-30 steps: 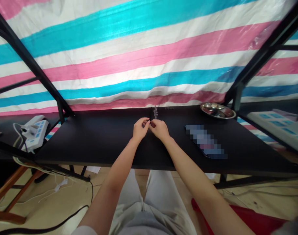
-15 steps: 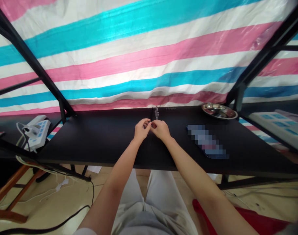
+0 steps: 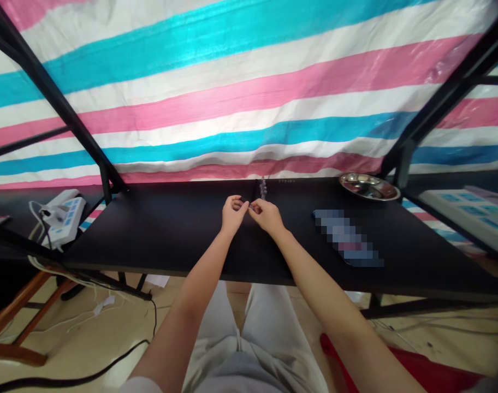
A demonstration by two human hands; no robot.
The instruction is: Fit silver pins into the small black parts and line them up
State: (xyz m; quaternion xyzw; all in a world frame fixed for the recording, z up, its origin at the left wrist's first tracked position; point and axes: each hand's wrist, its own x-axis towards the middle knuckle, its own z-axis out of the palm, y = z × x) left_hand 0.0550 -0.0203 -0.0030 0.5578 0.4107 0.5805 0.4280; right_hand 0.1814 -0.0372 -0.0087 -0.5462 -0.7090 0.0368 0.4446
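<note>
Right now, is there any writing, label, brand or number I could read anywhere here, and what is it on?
No text here can be read.
Flat object on the black table: pixelated, unreadable.
Power strip at the left: blue switches, any print is too small to read.
White pack at the right: blue patches, too blurred to read.

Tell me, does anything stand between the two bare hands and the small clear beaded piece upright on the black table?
Nothing visible does. The left hand and right hand meet at the fingertips above the black table; the clear beaded piece stands just beyond the right hand, only bare tabletop between.
</note>
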